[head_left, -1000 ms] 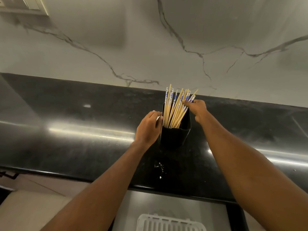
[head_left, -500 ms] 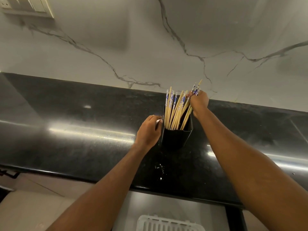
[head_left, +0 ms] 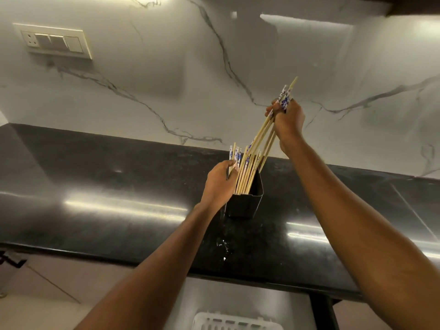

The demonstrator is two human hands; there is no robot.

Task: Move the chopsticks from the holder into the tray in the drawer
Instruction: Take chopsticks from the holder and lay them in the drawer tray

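Since 0.5 s ago the right hand [head_left: 289,120] is sitting much higher, up in front of the marble wall [head_left: 142,91]. The lifted chopsticks [head_left: 263,139] it is gripping are now slanting down-left twd the holder [head_left: 246,204]. Head cam is also tilting up, so a switch plate [head_left: 53,41] is showing top left.

Right fingers are curling tight round the bundle's patterned upper ends, w/ blue-white tips poking out above the fist. Lower tips are hanging right at the holder's rt rim; can't tell if they're fully clear of it.

Left hand [head_left: 219,184] is wrapping the holder's left side, fingertips up by the rim against the remaining chopsticks [head_left: 242,173], which are standing nearly upright inside.

Holder is standing on the black counter [head_left: 95,186], well apart from both front edge and wall, w/ bare counter stretching wide to left and rt. Below the front edge the drawer [head_left: 238,298] is standing open, w/ the white tray [head_left: 235,323] lying in it, between the forearms.

Tray is getting cut off by the bottom edge: only its far rim w/ slots is showing, compartments not visible. Left hand is covering the holder's left wall. Stick count in either bunch is hard to make out.
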